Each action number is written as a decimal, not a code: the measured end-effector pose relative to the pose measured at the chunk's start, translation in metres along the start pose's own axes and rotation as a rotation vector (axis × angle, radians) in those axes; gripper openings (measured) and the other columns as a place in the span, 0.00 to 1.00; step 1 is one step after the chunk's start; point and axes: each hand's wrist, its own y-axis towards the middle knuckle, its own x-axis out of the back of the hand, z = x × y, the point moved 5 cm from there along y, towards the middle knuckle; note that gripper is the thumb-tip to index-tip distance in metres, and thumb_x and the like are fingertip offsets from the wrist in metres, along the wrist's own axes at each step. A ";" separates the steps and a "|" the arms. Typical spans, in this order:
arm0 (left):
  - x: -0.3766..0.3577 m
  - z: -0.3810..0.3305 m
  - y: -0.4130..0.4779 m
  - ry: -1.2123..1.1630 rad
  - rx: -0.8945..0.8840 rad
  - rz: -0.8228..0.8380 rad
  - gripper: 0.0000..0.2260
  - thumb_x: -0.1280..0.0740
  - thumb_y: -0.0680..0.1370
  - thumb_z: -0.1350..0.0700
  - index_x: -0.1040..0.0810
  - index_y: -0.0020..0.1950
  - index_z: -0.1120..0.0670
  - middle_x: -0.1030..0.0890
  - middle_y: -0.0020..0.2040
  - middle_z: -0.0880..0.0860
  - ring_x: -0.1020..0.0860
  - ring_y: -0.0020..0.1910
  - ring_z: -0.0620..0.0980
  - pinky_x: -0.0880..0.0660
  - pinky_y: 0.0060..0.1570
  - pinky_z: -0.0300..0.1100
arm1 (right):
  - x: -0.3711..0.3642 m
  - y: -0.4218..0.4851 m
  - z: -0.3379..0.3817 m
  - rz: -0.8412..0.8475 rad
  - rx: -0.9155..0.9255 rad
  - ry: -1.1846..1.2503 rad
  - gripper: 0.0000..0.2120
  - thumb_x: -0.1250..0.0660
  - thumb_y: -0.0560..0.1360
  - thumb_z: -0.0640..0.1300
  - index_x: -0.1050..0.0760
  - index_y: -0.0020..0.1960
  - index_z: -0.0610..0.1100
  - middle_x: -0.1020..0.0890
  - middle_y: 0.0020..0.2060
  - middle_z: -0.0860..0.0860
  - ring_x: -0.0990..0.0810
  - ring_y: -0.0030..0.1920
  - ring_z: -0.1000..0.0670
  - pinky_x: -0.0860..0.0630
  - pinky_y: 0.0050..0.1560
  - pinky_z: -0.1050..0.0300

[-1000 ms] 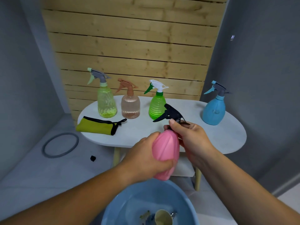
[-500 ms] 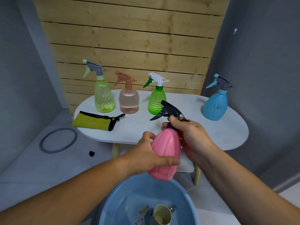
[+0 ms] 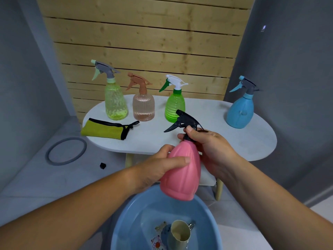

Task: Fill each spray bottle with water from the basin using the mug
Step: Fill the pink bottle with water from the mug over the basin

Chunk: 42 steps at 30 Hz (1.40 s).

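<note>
I hold a pink spray bottle [image 3: 182, 174] upright above the blue basin [image 3: 126, 219]. My left hand [image 3: 158, 166] grips its body. My right hand [image 3: 209, 147] grips the neck just under the black trigger head [image 3: 182, 121]. A beige mug [image 3: 180, 234] stands in the basin's water. On the white oval table [image 3: 216, 141] stand a yellow-green bottle [image 3: 115, 101], a peach bottle [image 3: 143, 107], a green bottle [image 3: 174, 107] and, far right, a blue bottle [image 3: 240, 112], all with their spray heads on.
A yellow-green pouch [image 3: 102, 130] with black trim lies at the table's left front edge. On the grey floor to the left lie a grey ring [image 3: 65, 151] and a small black cap [image 3: 102, 165]. Wooden slats back the table.
The pink bottle has come slightly lower and nearer the basin, both hands keeping their grip. The view has tilted down, so more of the mug shows.
</note>
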 end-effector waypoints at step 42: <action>-0.004 0.007 0.008 -0.017 -0.039 0.023 0.27 0.19 0.68 0.51 0.22 0.65 0.46 0.14 0.56 0.50 0.15 0.55 0.51 0.17 0.57 0.50 | 0.003 0.009 -0.006 0.035 0.001 -0.014 0.11 0.30 0.75 0.51 0.20 0.52 0.45 0.14 0.50 0.49 0.20 0.48 0.49 0.26 0.57 0.48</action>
